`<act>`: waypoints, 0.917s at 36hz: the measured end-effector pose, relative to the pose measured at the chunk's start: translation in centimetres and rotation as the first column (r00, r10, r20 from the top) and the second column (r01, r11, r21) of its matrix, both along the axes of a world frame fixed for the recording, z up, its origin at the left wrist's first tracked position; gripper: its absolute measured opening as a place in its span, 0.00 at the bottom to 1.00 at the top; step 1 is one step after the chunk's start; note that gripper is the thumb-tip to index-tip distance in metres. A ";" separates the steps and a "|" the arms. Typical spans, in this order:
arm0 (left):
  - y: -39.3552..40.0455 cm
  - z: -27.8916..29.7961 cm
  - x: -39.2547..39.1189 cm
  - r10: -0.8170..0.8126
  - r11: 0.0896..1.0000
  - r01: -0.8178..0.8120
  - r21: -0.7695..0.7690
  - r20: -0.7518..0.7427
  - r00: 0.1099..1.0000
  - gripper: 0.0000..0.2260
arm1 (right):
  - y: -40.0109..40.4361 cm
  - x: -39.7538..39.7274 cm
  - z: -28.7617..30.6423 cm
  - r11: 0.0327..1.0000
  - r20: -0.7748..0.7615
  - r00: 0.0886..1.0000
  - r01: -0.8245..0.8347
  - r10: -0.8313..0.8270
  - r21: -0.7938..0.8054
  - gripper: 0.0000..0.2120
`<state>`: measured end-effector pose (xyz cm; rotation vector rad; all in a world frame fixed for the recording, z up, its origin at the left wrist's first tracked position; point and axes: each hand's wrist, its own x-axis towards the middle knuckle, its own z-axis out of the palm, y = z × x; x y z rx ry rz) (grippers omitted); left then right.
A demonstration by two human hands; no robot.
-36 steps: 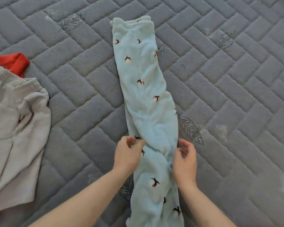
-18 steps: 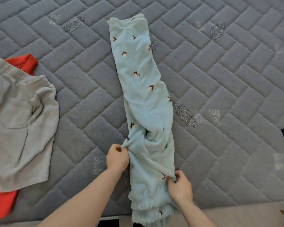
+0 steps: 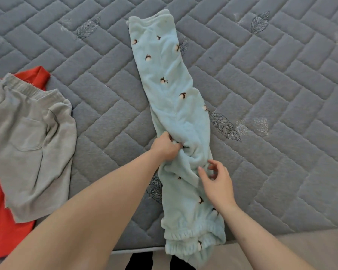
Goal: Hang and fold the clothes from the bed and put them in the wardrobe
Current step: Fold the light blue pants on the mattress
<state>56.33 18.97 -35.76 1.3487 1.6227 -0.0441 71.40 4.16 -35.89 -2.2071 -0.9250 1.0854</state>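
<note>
- One pale-blue fleece trousers [image 3: 172,98] lies lengthwise on the grey quilted bed [image 3: 281,94], cuffs over the near edge.
- Judged soft, light, floppy; best taken at mid-length or the cuffs.
- Left hand [image 3: 167,146] bunches fabric at the middle.
- Right hand [image 3: 218,182] hovers just beside, fingers loosely spread, holding nothing.
- Grey shorts [image 3: 27,145] lie well left.

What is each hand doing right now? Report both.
Left hand: grips a bunch of the light blue fleece trousers.
Right hand: open, fingers spread just above the trousers, holding nothing.

Left hand [image 3: 167,146] curled gripping; right hand [image 3: 217,181] loosely spread.
</note>
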 end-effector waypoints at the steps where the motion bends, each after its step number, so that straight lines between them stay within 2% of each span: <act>1: -0.2 0.1 -0.1 0.011 0.998 -0.010 0.062 -0.012 1.000 0.14 | 0.5 -0.1 -0.1 1.000 -0.005 1.000 -0.004 0.004 -0.015 0.20; 3: -0.9 0.5 -0.6 0.126 0.973 -0.132 0.190 0.043 0.991 0.08 | 1.3 -0.2 -0.4 0.998 -0.015 1.000 -0.015 0.014 -0.061 0.21; 5: -2.1 0.9 -1.2 0.293 0.902 -0.331 0.278 0.168 0.941 0.07 | 1.5 -0.1 -0.7 0.992 -0.012 0.999 -0.038 0.037 -0.116 0.21; 7: -3.2 0.9 -2.0 0.454 0.828 -0.500 0.255 0.217 0.864 0.08 | 1.2 0.0 -1.2 0.984 0.001 0.997 -0.072 0.074 -0.162 0.20; 9: -4.1 0.0 -3.1 0.544 0.819 -0.557 0.135 0.121 0.830 0.08 | 0.7 0.3 -1.7 0.977 0.026 0.993 -0.110 0.117 -0.184 0.22; 12: -4.6 -1.6 -5.0 0.481 0.871 -0.488 -0.061 -0.101 0.871 0.08 | 0.3 0.6 -1.7 0.973 0.042 0.988 -0.139 0.149 -0.186 0.24; 14: -4.3 -1.8 -5.3 0.445 0.888 -0.457 -0.048 -0.152 0.882 0.09 | 0.2 0.6 -1.4 0.979 0.042 0.989 -0.136 0.144 -0.150 0.23; 18: -3.0 -0.2 -4.0 0.496 0.861 -0.488 0.144 -0.018 0.868 0.11 | 0.8 0.3 -0.3 0.993 0.053 0.992 -0.113 0.111 0.031 0.19; 21: -2.6 0.1 -2.8 0.325 0.934 -0.319 0.162 -0.011 0.946 0.13 | 2.4 -0.2 0.4 0.991 0.044 0.995 -0.095 0.092 0.089 0.21; 23: -2.7 0.2 -1.9 0.179 0.974 -0.168 0.151 -0.057 0.982 0.16 | 3.7 -0.5 0.4 0.994 0.013 0.996 -0.088 0.087 0.065 0.22; 25: -2.6 0.5 -0.9 0.115 0.977 -0.097 0.189 -0.085 0.990 0.19 | 4.9 -0.8 0.3 0.996 -0.036 0.995 -0.092 0.092 0.006 0.24; 26: -2.4 0.8 -0.3 0.125 0.977 -0.107 0.186 -0.087 0.988 0.21 | 5.4 -0.9 0.2 0.995 -0.059 0.994 -0.093 0.092 -0.022 0.23; 28: -1.8 1.2 0.6 0.179 0.979 -0.171 0.109 -0.063 0.982 0.24 | 6.1 -1.0 0.4 0.993 -0.077 0.992 -0.107 0.103 -0.047 0.14; 30: -1.1 1.2 1.2 0.233 0.971 -0.232 0.061 -0.010 0.972 0.25 | 6.5 -1.0 0.8 0.994 -0.081 0.991 -0.111 0.111 0.000 0.05; 33: -0.2 1.8 1.9 0.212 0.971 -0.215 0.108 0.036 0.977 0.18 | 6.5 -1.1 1.7 0.990 -0.099 0.994 -0.031 0.045 0.138 0.06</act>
